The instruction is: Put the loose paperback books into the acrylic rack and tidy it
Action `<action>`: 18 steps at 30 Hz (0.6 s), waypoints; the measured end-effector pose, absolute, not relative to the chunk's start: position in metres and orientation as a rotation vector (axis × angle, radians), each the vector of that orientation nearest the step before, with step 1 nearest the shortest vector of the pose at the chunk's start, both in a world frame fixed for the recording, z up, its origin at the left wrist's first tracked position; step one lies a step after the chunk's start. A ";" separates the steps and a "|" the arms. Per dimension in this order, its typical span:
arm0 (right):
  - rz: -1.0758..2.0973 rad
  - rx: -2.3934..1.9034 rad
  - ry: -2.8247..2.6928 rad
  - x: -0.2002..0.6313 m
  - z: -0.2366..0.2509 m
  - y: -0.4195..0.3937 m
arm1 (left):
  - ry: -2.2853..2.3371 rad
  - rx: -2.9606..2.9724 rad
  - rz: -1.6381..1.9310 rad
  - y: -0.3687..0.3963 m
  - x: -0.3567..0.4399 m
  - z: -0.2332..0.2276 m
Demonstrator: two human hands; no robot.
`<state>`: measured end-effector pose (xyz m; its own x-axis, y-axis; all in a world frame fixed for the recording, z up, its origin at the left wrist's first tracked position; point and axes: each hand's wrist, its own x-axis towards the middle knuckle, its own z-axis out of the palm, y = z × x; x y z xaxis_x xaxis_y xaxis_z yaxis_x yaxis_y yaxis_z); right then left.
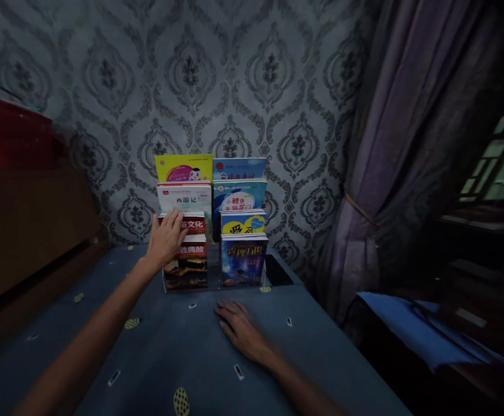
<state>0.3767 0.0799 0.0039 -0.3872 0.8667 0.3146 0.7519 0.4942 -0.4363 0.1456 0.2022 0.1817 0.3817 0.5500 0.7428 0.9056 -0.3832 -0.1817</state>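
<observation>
Nearest us our right hand [239, 328] lies flat and empty on the blue worktop [182, 346], while our left hand [166, 237] rests open-fingered, not clasping, on the red book [193, 222] standing in the far tiered rack [212, 271], every book still shelved.

Glossy paper book covers [243, 263], matt blue cloth [169, 346], patterned wallpaper [234, 75].

book rack [213, 231] at wall, on table [156, 346] | left hand [165, 237] on front-left book [190, 260] | right hand [238, 326] before rack
</observation>
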 end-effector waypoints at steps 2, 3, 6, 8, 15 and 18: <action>0.274 -1.316 -2.233 0.378 0.000 0.081 | -1.195 -2.064 -0.787 0.204 0.148 0.194; 0.263 -1.311 -2.232 0.378 -0.002 0.082 | -1.172 -2.059 -0.791 0.205 0.150 0.203; 0.251 -1.304 -2.234 0.380 -0.008 0.084 | -1.153 -2.037 -0.807 0.212 0.155 0.234; 0.247 -1.309 -2.236 0.380 -0.009 0.085 | -1.181 -2.036 -0.796 0.219 0.157 0.251; 0.258 -1.299 -2.227 0.380 -0.003 0.082 | -1.241 -2.056 -0.748 0.235 0.154 0.259; 0.235 -1.298 -2.221 0.379 -0.003 0.081 | -1.227 -2.051 -0.769 0.236 0.154 0.257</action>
<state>0.3792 0.0811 -0.0031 -0.3815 0.8466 0.3711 0.7500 0.5182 -0.4112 0.1539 0.2361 0.2571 0.3987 0.5412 0.7404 0.9023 -0.3758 -0.2112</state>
